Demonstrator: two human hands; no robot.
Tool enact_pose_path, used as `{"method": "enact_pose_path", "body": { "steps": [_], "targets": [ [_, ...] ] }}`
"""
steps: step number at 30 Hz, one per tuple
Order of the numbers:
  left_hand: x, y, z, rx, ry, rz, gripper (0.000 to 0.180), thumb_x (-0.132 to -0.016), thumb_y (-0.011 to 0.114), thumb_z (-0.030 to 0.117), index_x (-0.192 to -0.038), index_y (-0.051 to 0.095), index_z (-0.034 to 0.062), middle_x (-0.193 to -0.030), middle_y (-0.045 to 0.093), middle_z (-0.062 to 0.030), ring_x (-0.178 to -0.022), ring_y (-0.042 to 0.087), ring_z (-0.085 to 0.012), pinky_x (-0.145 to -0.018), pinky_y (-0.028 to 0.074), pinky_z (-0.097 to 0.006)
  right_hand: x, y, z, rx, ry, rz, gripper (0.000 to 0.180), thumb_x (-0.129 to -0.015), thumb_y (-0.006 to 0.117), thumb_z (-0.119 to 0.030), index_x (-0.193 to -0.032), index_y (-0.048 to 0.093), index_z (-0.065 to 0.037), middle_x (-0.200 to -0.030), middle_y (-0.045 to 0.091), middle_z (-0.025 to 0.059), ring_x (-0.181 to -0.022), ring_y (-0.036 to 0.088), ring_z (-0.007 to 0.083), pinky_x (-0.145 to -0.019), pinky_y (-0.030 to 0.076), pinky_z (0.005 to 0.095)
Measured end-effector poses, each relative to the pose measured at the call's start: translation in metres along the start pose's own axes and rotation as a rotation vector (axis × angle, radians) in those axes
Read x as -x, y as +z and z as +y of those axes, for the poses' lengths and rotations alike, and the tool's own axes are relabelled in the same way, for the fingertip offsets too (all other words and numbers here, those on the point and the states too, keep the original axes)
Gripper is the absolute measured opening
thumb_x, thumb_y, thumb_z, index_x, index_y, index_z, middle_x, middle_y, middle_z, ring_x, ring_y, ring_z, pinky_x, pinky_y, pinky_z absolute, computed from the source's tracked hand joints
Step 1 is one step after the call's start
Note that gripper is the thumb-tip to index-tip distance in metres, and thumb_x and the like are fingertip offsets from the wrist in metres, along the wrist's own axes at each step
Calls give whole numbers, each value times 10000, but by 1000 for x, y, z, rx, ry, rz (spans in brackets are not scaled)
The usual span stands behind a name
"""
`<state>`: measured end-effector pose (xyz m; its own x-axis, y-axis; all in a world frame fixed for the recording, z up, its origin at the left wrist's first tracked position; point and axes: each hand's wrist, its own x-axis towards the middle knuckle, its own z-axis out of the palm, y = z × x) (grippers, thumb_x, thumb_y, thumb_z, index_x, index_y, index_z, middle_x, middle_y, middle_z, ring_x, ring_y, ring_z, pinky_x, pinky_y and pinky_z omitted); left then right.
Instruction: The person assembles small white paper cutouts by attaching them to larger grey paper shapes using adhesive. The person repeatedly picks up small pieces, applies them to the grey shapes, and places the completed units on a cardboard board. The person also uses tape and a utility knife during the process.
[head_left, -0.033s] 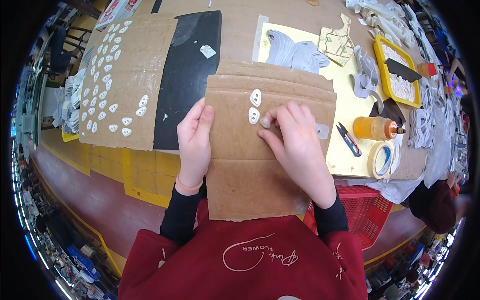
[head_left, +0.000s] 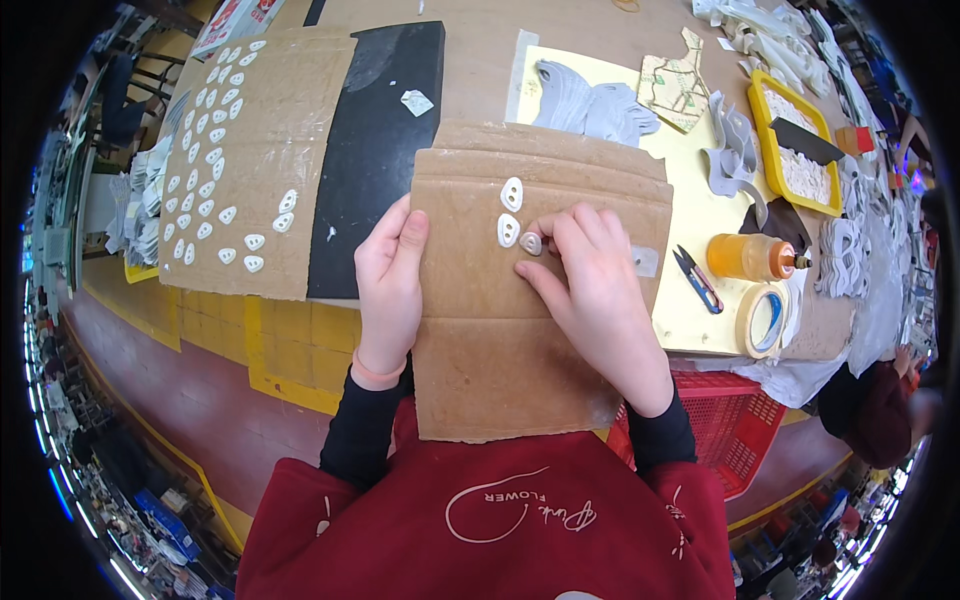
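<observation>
A creased brown cardboard sheet [head_left: 515, 370] lies in front of me, its near end close to my body. My left hand [head_left: 390, 285] grips its left edge, thumb on top and fingers hidden underneath. Two white rounded pieces with small holes, an upper one [head_left: 512, 193] and a lower one [head_left: 508, 231], lie one above the other on the cardboard. Just right of the lower piece, my right hand [head_left: 600, 285] has a similar small white holed piece [head_left: 531, 243] at its fingertips, the thumb spread a little below it.
At left, a larger cardboard sheet [head_left: 265, 130] bears several rows of white pieces beside a black board [head_left: 375, 150]. On the right are thread snips [head_left: 698, 280], an orange bottle [head_left: 742, 257], a tape roll [head_left: 762, 322], a yellow tray [head_left: 836, 190] and grey cut pieces [head_left: 590, 105]. Below hangs a red basket [head_left: 735, 420].
The small white piece at my right fingertips has turned, and its holed face now shows. Both hands and the cardboard keep their places.
</observation>
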<state>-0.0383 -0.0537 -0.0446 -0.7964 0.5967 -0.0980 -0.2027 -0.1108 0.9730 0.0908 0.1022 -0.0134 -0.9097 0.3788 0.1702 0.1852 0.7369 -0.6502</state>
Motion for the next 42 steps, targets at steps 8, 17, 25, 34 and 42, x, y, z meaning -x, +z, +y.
{"method": "enact_pose_path", "body": {
  "steps": [8,17,25,34,42],
  "targets": [
    [-6,3,-1,-1,8,36,363,-1109,480,189,-1343,585,-69,-1210,689,-77,-1059,622,-93,-929,490,-244,-4,8,6,-100,27,130,80,-878,725,-85,-938,672,-84,-938,582,61,-915,514,296,-845,411,403],
    [-10,1,-2,90,4,115,355,-1108,476,206,-1316,597,-54,-1206,696,-84,-1059,644,-109,-930,500,-257,3,-12,16,-753,164,385,71,-968,658,-21,-1023,668,23,-1007,653,90,-977,618,175,-882,483,286],
    [-9,3,2,428,112,382,329,-1117,434,211,-1349,515,-9,-1332,615,-109,-1215,599,-191,-1040,482,-353,48,-64,33,-1118,279,597,144,-977,647,-4,-1097,687,64,-1063,724,170,-951,719,232,-924,581,366],
    [38,30,-11,355,53,390,499,-1083,482,97,-1551,310,71,-1470,489,-130,-1351,497,-231,-1114,440,-413,71,-55,60,-1184,564,589,241,-940,676,41,-1176,686,90,-1025,743,155,-864,734,208,-832,605,314],
    [102,4,-22,178,-93,416,376,-1063,522,95,-1424,432,46,-1228,623,-94,-1107,648,-186,-902,573,-372,69,-49,60,-1091,569,526,325,-973,649,-1,-1288,636,79,-1034,699,90,-913,696,160,-870,556,291]
  ]
}}
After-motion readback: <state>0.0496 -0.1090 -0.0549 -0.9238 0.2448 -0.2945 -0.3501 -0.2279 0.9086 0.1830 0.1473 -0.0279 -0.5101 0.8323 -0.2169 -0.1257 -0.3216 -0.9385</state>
